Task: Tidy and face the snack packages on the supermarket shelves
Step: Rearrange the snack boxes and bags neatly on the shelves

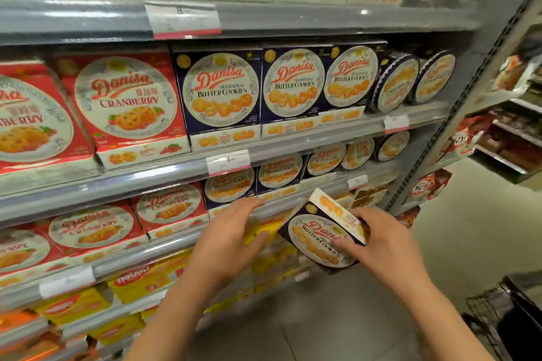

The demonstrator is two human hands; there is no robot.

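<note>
right now the right hand (387, 243) grips a navy danisa butter cookies box (319, 239), tilted, clear of the shelf edge (164, 246); thumb across its face. beside it the left hand (225, 243) hovers spread, holding nothing.

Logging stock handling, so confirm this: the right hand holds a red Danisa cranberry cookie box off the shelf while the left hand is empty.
Wrong on the box. The head view shows the right hand holding a navy Danisa butter cookies box, not a red cranberry one. The rest stands: it is off the shelf, and the left hand is empty.
</note>
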